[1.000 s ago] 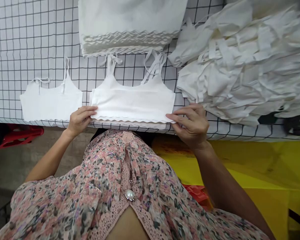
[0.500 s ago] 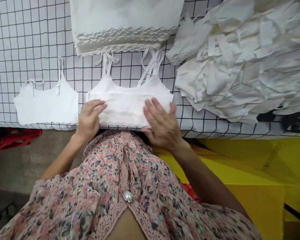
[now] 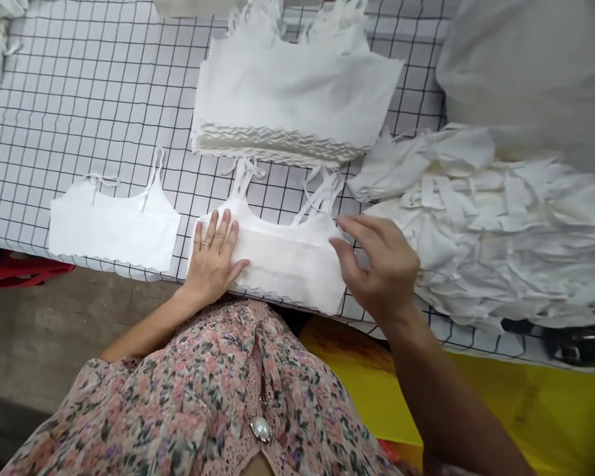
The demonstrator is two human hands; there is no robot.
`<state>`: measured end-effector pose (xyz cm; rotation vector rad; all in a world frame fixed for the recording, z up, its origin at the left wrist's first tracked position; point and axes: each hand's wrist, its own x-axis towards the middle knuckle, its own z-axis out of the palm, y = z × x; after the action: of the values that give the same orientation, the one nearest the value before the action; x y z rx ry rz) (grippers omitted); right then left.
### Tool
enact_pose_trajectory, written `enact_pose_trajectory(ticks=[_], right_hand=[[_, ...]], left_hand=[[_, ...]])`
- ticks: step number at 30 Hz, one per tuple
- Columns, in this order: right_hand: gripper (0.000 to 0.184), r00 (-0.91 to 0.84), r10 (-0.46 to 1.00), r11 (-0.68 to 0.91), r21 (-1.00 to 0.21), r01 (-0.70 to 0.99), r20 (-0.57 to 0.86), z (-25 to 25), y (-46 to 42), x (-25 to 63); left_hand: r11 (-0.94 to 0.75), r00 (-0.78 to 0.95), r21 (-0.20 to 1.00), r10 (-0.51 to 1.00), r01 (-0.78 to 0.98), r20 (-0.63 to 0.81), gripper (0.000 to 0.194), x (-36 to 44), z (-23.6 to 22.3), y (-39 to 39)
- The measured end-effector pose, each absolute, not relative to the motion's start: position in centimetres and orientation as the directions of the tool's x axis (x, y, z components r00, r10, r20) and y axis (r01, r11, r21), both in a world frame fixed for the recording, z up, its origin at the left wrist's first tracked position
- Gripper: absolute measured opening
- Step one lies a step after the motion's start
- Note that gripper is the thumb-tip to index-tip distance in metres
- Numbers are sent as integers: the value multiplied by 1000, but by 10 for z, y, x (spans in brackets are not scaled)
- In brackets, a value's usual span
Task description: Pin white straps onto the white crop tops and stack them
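L hand now flat, spread on white top, left end; R hand now off its middle, by right edge, thumb apart; prob. steadying it.

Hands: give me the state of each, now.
Left hand: open, laid flat on the middle white top.
Right hand: half-curled at that top's right side; whether it grips cannot be told.

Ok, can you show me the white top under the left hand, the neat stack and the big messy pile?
White top (image 3: 285, 264): head view, middle of its flat body.
Neat stack (image 3: 297, 86): head view, body of its uppermost piece.
Messy pile (image 3: 486, 228): head view, its crumpled middle.
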<state>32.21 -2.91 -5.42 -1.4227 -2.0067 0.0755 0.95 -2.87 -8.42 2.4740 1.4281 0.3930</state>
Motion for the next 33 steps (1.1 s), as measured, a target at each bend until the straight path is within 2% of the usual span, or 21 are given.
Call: enact_pose_trajectory(ticks=[2, 3, 8, 11, 18, 20, 22, 26, 28, 30, 33], right_hand=[[27, -259, 861, 457, -442, 772, 438, -46, 28, 299], [28, -309, 860, 478, -434, 764, 405, -45, 54, 285], [33, -538, 815, 577, -213, 789, 214, -57, 137, 225], [34, -615, 775, 631, -154, 760, 144, -65, 147, 213], [33, -499, 856, 517, -206, 831, 137, -79, 154, 229], [35, -516, 836, 546, -183, 818, 189, -83, 156, 232], [38, -535, 808, 577, -146, 803, 248, -86, 155, 232], [46, -558, 761, 613, -87, 785, 332, -84, 147, 230], [46, -571, 735, 638, -89, 765, 367, -81, 143, 230], [45, -585, 713, 669, -123, 733, 388, -78, 139, 229], [44, -576, 700, 696, -223, 683, 422, -74, 130, 228]], left_hand=[[-501, 495, 331, 862, 800, 107, 91, 12, -86, -24], [-505, 499, 320, 860, 802, 107, 92, 13, -89, -23], [-501, 491, 253, 865, 828, 104, 92, 15, -99, -28], [-490, 484, 250, 871, 835, 87, 90, 16, -97, -31], [-480, 475, 279, 875, 832, 90, 89, 20, -96, -35], [-470, 468, 328, 879, 820, 88, 87, 18, -96, -36], [-451, 456, 433, 885, 781, 99, 81, 14, -93, -32], [-306, 316, 790, 937, 531, 151, 56, 6, -72, 10], [-146, 226, 934, 971, 326, 73, 46, 5, -59, 44], [93, 227, 988, 967, 120, -118, 36, 9, -48, 78], [374, 281, 923, 898, -85, -338, 31, 17, -40, 110]])
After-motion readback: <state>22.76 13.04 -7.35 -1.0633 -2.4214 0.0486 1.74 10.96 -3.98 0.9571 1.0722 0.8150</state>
